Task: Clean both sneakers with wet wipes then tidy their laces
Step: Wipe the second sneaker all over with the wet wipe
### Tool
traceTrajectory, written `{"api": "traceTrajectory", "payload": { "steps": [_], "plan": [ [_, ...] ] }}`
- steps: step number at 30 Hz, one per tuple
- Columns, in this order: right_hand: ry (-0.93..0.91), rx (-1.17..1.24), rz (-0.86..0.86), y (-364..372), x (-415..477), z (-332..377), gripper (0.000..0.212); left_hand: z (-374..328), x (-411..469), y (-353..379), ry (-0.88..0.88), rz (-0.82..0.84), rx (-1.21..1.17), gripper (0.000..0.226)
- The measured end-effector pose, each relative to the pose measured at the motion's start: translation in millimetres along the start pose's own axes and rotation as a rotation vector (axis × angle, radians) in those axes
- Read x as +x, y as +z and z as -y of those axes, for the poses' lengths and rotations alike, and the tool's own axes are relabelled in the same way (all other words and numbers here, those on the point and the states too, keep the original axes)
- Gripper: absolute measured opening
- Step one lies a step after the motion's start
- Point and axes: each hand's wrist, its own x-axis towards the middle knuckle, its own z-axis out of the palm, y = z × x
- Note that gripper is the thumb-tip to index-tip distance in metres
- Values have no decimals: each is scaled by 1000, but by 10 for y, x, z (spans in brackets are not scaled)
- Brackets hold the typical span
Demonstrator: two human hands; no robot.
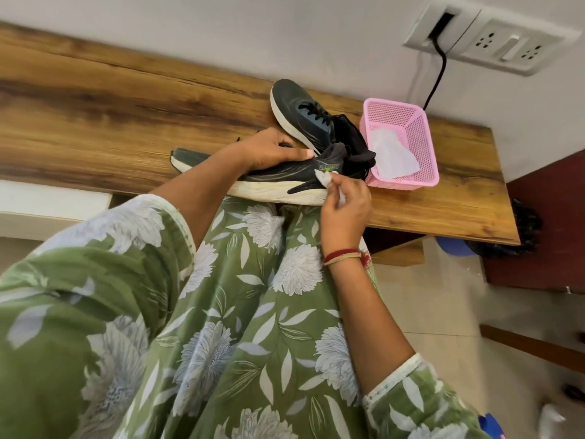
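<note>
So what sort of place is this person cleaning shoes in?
Probably a room in a home: a wood-grain desk set against the wall, a socket panel with a black cable plugged in, and a tiled floor.

1. Bright, even, soft light falls across the desk [95, 99].
2. The cable [438, 74] throws a faint shadow leftward on the wall [285, 33], so light perhaps comes from the right.
3. Wide-angle bending warps the edges.
4. The floor [443, 312] and near sleeve [63, 312] look smeared.
</note>
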Motion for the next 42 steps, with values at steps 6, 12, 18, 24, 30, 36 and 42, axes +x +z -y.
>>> {"api": "traceTrajectory", "payload": {
  "steps": [6, 12, 18, 24, 30, 36, 42],
  "plan": [
    [-403, -114, 211, 9, -109, 63, 20, 9, 7, -9, 0, 8, -41, 24],
    [-25, -20, -11, 3, -4, 10, 13, 7, 9, -16, -7, 2, -17, 26],
    [-465, -122, 251, 23, -132, 84, 18, -10, 25, -25, -22, 10, -23, 25],
    [32, 32, -2, 20, 9, 21, 13, -3, 16, -25, -24, 7, 18, 27],
    [-386, -57, 240, 32, -120, 86, 16, 8, 38, -23, -21, 12, -6, 26],
    [149, 77, 5, -4, 40, 44, 15, -4, 22, -26, -20, 14, 17, 27],
    [-207, 16, 140, 42, -66, 67, 18, 5, 40, -10, -14, 14, -5, 27]
  ]
}}
